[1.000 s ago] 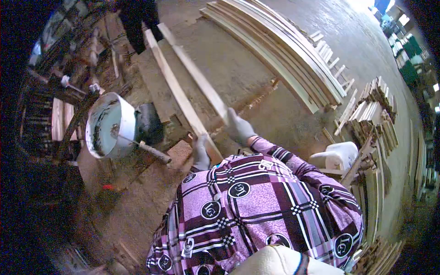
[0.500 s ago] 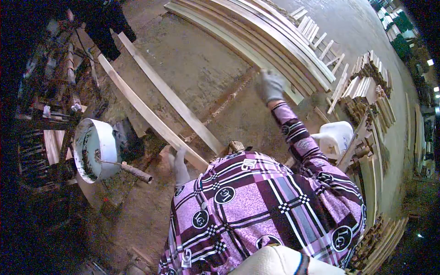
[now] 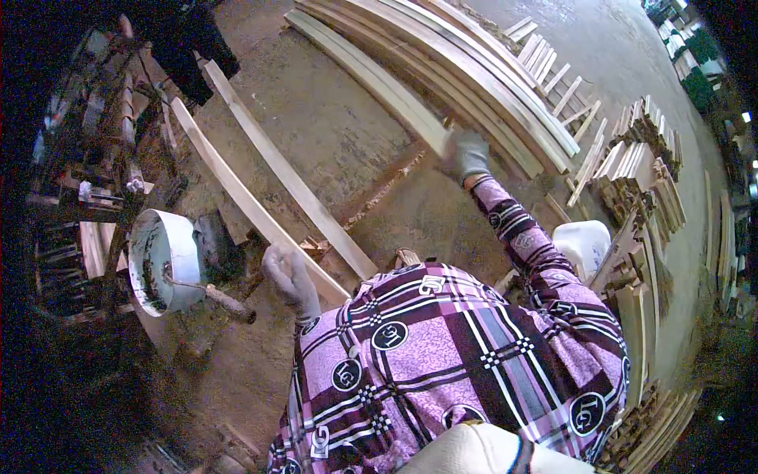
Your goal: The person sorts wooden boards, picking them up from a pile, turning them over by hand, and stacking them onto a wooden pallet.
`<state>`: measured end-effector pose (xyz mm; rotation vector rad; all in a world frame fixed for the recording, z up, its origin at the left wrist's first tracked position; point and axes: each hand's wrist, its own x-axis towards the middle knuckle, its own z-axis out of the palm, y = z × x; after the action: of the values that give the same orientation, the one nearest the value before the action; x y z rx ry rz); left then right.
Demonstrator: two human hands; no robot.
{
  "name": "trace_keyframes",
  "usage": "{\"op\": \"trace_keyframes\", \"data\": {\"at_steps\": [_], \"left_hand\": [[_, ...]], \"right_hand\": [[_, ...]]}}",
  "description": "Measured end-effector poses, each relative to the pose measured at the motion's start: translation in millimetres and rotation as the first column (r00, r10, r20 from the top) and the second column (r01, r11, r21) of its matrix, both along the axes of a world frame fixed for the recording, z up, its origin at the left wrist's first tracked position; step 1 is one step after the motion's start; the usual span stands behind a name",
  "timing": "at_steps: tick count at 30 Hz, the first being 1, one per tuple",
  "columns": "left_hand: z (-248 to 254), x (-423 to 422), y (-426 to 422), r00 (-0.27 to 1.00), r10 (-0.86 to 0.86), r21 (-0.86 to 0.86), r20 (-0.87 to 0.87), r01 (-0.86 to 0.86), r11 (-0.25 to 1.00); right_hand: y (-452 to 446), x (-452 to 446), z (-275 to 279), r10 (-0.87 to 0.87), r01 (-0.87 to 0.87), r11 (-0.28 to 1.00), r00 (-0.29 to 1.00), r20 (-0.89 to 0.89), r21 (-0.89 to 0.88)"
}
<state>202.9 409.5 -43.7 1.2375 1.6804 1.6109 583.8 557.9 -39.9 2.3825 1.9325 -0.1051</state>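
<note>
My right hand (image 3: 467, 155), in a grey glove, is closed around the near end of a long wooden board (image 3: 379, 87) at the left edge of the board stack (image 3: 474, 87). The fingers are partly hidden. My left hand (image 3: 290, 278), also gloved, is beside the near part of another long board (image 3: 237, 186). Its fingers are stretched out, and I cannot tell whether they touch the wood. Parallel to that one lies a second board (image 3: 292, 174).
A white bucket (image 3: 180, 257) with a stick-like handle (image 3: 229, 302) stands at left. A white plastic container (image 3: 583, 243) sits at right near piles of short wood pieces (image 3: 632, 170). At the top left, a person in dark clothes (image 3: 193, 47) is near the boards' far ends.
My right hand has drawn the near end of its board leftward, apart from the stack. My left hand has risen slightly and turned beside its board.
</note>
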Motion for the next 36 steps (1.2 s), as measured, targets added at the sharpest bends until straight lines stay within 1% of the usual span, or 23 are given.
{"op": "trace_keyframes", "data": {"at_steps": [1,2,3,4,5,6,7,9,10,12,15,16,18,22,25,26,27,28,29,30,33,35,36], "left_hand": [[-0.4,-1.2,-0.4,0.966,0.029,0.066,-0.257,-0.012,0.998],[0.4,0.1,-0.5,0.967,0.038,0.069,-0.253,-0.022,0.997],[1.9,4.2,-0.7,0.982,0.027,0.017,-0.187,-0.024,1.0],[6.4,9.3,-0.8,0.993,0.02,-0.034,-0.118,-0.024,0.999],[11.3,14.3,-0.3,0.993,0.034,-0.035,-0.114,-0.038,0.999],[23.9,21.5,2.9,0.993,-0.063,-0.119,0.099,0.075,0.99],[31.3,27.8,5.9,0.94,-0.135,-0.172,0.315,0.196,0.966],[13.5,39.5,12.2,0.936,-0.161,-0.162,0.315,0.22,0.962],[19.5,40.3,17.1,0.936,-0.199,-0.146,0.291,0.249,0.957],[3.8,47.2,26.3,0.904,-0.21,-0.185,0.372,0.294,0.938],[0.0,60.8,31.4,0.986,-0.099,-0.277,-0.136,0.058,0.959],[-1.3,63.3,32.2,0.987,-0.09,-0.281,-0.136,0.049,0.959],[-3.9,67.1,34.2,0.955,-0.165,-0.343,0.246,0.245,0.907],[-0.6,78.9,35.6,0.964,-0.171,-0.436,0.206,0.246,0.866],[-0.4,88.7,33.5,0.81,-0.3,-0.119,0.503,0.409,0.905],[-47.1,91.1,55.9,0.552,-0.346,-0.019,0.759,0.549,0.836],[-36.2,92.4,54.5,0.547,-0.348,-0.014,0.762,0.55,0.835],[-25.1,94.9,52.1,0.583,-0.348,-0.039,0.734,0.548,0.836],[-13.4,98.5,51.5,0.619,-0.347,-0.064,0.704,0.542,0.838],[-33.8,110.6,52.5,0.453,-0.333,0.086,0.827,0.484,0.871],[-41.1,112.3,55.2,0.71,-0.334,-0.116,0.62,0.505,0.855],[-45.6,115.9,56.6,0.729,-0.361,-0.185,0.582,0.551,0.814],[-26.1,120.7,57.4,0.705,-0.303,-0.198,0.641,0.533,0.823]], "right_hand": [[2.9,3.6,-21.7,0.017,-0.03,0.995,0.992,-0.128,-0.097],[4.6,16.2,-67.7,0.211,-0.179,0.964,0.965,-0.158,0.197],[6.3,20.9,-45.8,0.221,-0.19,0.962,0.963,-0.155,0.196],[6.4,20.3,-2.3,-0.007,-0.198,0.95,0.758,-0.652,-0.241],[5.1,15.9,24.2,-0.426,-0.398,0.722,0.389,-0.817,-0.566],[-4.6,-4.0,-1.8,-0.126,-0.19,0.882,0.788,-0.603,-0.432],[-8.5,1.0,-39.2,-0.107,-0.209,0.877,0.793,-0.599,-0.433],[-7.8,7.9,-88.6,0.29,-0.246,0.957,0.764,-0.576,0.155],[-34.6,-56.9,27.3,0.178,-0.154,0.984,0.838,-0.515,0.088],[-49.6,-67.1,-5.2,0.148,-0.148,0.988,0.827,-0.543,0.044],[-61.2,-96.0,-10.9,0.098,-0.133,0.991,0.857,-0.506,-0.033],[-63.5,-109.4,-4.9,0.083,-0.124,0.99,0.894,-0.44,-0.065],[-65.1,-138.9,18.1,0.099,-0.131,0.99,0.914,-0.392,-0.055],[-61.7,-171.2,41.9,0.198,-0.216,0.975,0.946,-0.256,-0.042],[-50.3,-164.7,19.9,0.36,-0.363,0.932,0.922,-0.144,0.002],[-43.6,-156.0,3.5,0.289,-0.314,0.949,0.898,-0.332,-0.021],[-42.0,-153.7,12.2,0.207,-0.27,0.961,0.837,-0.507,-0.053],[-46.6,-142.6,31.5,0.432,-0.397,0.895,0.667,-0.607,0.201],[-43.9,-134.9,35.7,0.4,-0.309,0.912,0.532,-0.747,0.269],[-39.3,-128.1,48.9,0.232,-0.223,0.963,0.404,-0.885,0.151],[-20.5,-84.7,36.6,0.126,-0.161,0.981,0.118,-0.985,0.106],[-25.6,-62.7,55.3,-0.133,-0.114,0.985,-0.043,-0.99,-0.127],[-22.0,-45.9,58.2,-0.091,-0.161,0.98,0.168,-0.982,-0.118]]}}
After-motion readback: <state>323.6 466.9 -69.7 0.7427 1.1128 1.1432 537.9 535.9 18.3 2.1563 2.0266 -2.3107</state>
